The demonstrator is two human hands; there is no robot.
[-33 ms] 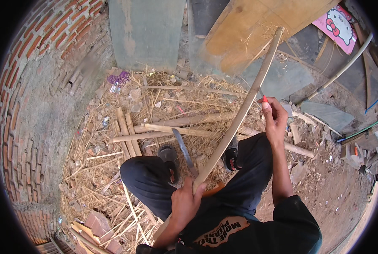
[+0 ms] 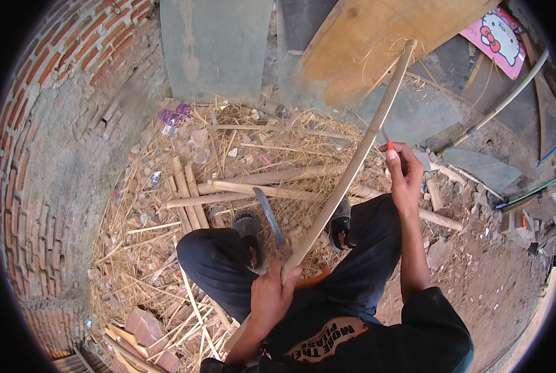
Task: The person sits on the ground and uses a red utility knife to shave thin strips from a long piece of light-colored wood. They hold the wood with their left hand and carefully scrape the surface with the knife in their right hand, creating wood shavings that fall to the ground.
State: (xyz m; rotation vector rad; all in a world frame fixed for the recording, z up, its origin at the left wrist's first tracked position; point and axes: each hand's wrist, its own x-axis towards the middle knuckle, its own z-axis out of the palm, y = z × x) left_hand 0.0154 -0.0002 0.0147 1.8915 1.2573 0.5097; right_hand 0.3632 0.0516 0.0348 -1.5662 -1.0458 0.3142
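Note:
A long bamboo pole [image 2: 359,160] slants from my lap up to a brown board at the far side. My left hand [image 2: 272,298] is closed round its near part, by my thighs. Farther along, my right hand [image 2: 405,173] pinches a small knife by its red handle [image 2: 390,145]. Its thin grey blade lies close against the pole's right edge; whether it cuts in cannot be made out. Between my shoes, a long dark machete-like blade [image 2: 268,217] slopes down toward the pole. Something orange [image 2: 314,278] shows under the pole at my lap, partly hidden.
Beyond my feet lie several bamboo pieces [image 2: 228,200] on ground strewn with shavings and rubble. A brick wall [image 2: 48,168] rises at left. The brown board [image 2: 352,56] and a grey-green panel [image 2: 216,56] stand at the far side. Another pole [image 2: 499,109] leans at far right.

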